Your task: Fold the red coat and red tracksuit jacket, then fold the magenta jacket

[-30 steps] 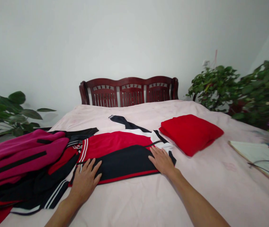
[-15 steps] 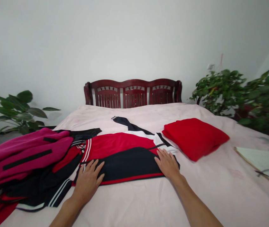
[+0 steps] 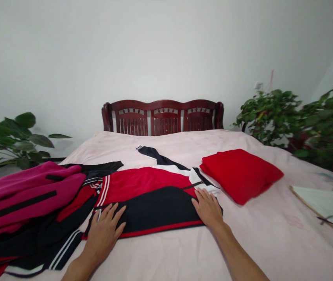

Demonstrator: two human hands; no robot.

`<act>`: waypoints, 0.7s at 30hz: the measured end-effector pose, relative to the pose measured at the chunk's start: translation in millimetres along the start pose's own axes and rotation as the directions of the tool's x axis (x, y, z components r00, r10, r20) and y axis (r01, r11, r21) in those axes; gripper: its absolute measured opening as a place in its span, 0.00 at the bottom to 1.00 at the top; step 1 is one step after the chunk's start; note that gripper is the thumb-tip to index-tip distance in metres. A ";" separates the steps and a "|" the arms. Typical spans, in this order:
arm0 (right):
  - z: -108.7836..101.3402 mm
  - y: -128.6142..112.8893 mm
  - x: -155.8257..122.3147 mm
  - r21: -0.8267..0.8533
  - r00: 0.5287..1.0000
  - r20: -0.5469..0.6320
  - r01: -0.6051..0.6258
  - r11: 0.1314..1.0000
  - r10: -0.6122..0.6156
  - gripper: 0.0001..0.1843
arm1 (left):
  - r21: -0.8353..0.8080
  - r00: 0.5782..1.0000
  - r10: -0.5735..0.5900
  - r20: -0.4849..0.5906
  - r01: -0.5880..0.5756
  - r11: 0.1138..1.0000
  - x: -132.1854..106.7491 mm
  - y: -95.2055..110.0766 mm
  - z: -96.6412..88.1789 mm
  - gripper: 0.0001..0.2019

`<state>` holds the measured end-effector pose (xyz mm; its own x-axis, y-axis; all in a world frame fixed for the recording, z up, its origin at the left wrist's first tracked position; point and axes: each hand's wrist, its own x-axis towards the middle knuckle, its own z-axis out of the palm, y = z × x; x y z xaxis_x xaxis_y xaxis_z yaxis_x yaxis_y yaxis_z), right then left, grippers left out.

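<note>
A red, navy and white track jacket (image 3: 151, 177) lies spread on the bed, its near side folded inward so a navy panel with a red edge faces up. My left hand (image 3: 104, 230) rests flat on the near corner by the striped hem, fingers spread. Near the collar end, my right hand (image 3: 209, 207) lies flat on the navy panel with its fingers stretched out. Neither hand grips the cloth. One navy sleeve (image 3: 169, 160) stretches out toward the headboard.
To the left is a heap of clothes with a magenta garment (image 3: 37, 191) on top. A folded red garment (image 3: 242, 173) sits right of the collar. A pale board (image 3: 324, 203) with a dark cable lies farther right. Beyond stand a wooden headboard (image 3: 163, 117) and potted plants (image 3: 272, 117).
My left hand has shifted slightly left and nearer to me at the hem corner. My right hand has stayed nearly still on the jacket. The view has tilted a little.
</note>
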<state>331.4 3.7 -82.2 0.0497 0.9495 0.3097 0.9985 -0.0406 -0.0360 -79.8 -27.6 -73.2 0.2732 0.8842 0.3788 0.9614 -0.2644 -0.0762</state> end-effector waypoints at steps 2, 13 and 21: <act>-1.6 0.0 -0.2 -0.004 1.000 -0.012 -0.013 1.000 0.013 0.28 | 0.004 1.000 0.000 0.006 0.000 1.000 0.4 0.0 0.1 0.24; -0.5 1.2 0.3 -0.038 0.998 -0.052 -0.029 0.999 0.027 0.26 | -0.012 0.998 0.020 0.065 -0.019 1.000 2.2 -3.8 -0.8 0.25; 5.5 3.4 -0.8 -0.097 0.995 -0.097 0.016 0.995 -0.026 0.25 | -0.145 0.983 0.144 0.117 -0.126 0.981 6.4 -35.1 5.8 0.25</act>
<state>334.6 4.4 -87.8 0.0257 0.9156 0.4013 0.9966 -0.0550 0.0615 -111.6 -10.4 -73.4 0.4105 0.8759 0.2535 0.9042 -0.4270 0.0116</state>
